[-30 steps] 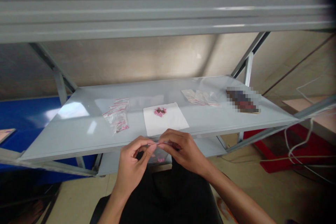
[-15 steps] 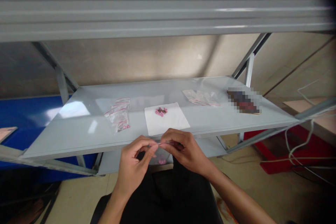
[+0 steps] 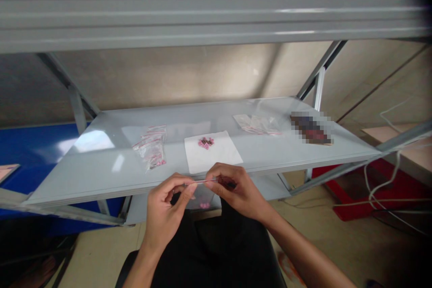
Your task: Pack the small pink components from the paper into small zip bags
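My left hand [image 3: 172,202] and my right hand [image 3: 234,189] pinch the top edge of a clear zip-lock bag [image 3: 206,197] in front of the table's near edge. The bag hangs down between them, with several small pink pieces [image 3: 204,205] at its bottom. Beyond my hands, a white sheet of paper [image 3: 216,156] lies on the grey table [image 3: 101,166]. On it sits a small pile of pink and dark brown pieces [image 3: 206,142], too small to name exactly.
Left of the paper lie overlapping zip-lock bags [image 3: 151,146], some with pink pieces inside. More clear bags [image 3: 258,124] lie to the right, beside a pixelated dark object [image 3: 310,129]. A grey slatted panel [image 3: 216,9] overhangs the table. White cables [image 3: 384,189] hang at right.
My left hand has moved slightly left, leaving a wider stretch of the bag's edge between my fingers. The right hand stays nearly in place, and the view has shifted a little.
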Action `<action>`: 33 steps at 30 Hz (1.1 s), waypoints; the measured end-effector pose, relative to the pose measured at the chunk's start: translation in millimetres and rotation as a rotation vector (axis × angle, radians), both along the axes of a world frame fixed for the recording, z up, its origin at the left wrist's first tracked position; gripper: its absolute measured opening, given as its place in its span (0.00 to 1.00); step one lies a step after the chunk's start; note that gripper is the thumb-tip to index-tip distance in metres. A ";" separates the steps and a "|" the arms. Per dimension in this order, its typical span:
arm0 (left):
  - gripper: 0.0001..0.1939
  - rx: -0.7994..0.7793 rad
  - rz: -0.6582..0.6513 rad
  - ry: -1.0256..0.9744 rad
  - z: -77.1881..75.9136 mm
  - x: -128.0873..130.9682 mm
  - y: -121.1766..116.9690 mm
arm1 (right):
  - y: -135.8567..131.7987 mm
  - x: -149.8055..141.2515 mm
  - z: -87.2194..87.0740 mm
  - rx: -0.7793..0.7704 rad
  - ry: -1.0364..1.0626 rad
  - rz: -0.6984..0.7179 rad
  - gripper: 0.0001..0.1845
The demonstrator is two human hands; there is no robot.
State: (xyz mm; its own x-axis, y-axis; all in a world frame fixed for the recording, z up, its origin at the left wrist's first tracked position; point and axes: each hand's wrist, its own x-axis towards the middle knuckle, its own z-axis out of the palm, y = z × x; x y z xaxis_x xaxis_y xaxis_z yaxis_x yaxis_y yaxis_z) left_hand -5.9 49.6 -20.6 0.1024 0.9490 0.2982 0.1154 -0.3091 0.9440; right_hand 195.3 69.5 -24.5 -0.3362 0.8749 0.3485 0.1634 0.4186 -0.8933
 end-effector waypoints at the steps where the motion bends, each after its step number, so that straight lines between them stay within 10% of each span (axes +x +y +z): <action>1: 0.03 -0.008 -0.009 -0.001 -0.2 -0.6 0.0 | -0.5 0.3 0.6 0.010 0.002 0.008 0.11; 33: 0.09 -0.040 0.016 0.139 -3.7 6.7 -1.9 | -8.5 -5.3 -2.9 0.143 -0.081 0.011 0.09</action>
State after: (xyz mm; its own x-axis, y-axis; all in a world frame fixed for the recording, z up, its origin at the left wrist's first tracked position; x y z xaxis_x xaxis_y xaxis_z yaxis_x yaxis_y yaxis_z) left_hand 0.9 47.7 -24.2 0.1245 0.9617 0.2442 0.2511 -0.2687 0.9299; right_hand 190.0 61.1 -27.5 -0.3775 0.8144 0.4408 0.2277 0.5430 -0.8082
